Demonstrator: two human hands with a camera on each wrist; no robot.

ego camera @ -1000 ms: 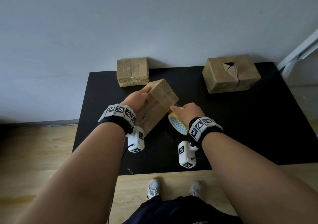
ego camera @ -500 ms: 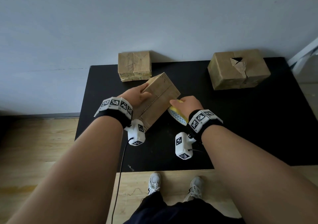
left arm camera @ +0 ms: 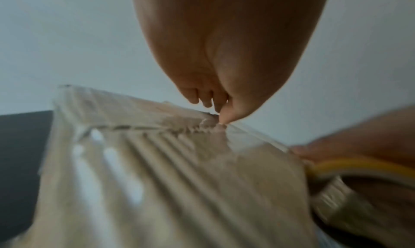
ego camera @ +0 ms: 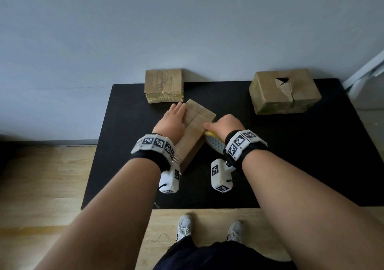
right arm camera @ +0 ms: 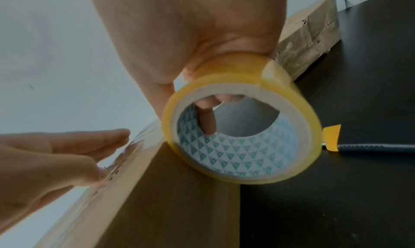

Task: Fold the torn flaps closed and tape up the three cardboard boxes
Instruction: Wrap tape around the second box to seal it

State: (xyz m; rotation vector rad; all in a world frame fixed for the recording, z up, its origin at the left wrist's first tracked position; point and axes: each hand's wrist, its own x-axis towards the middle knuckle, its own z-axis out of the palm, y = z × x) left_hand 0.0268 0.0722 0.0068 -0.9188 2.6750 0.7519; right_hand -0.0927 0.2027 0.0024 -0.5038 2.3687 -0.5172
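A cardboard box point(ego camera: 196, 130) lies at an angle in the middle of the black table point(ego camera: 301, 155). My left hand point(ego camera: 172, 118) lies flat on its top with straight fingers, pressing clear tape point(left arm camera: 157, 145) onto the cardboard. My right hand point(ego camera: 224, 124) grips a yellow tape roll point(right arm camera: 242, 132) against the box's right edge, one finger through the core. A taped box point(ego camera: 164, 85) stands at the back left. At the back right stands a box with a torn flap point(ego camera: 284, 91).
A grey wall runs right behind the table. A white frame point(ego camera: 365, 70) leans at the far right. Wooden floor lies to the left and in front, where my shoes point(ego camera: 185, 226) stand. A small yellow tab point(right arm camera: 331, 137) shows on the table beside the roll.
My left hand has slid forward along the box top, from gripping its near left side to lying flat on it. The right hand with the roll has stayed at the box's right edge.
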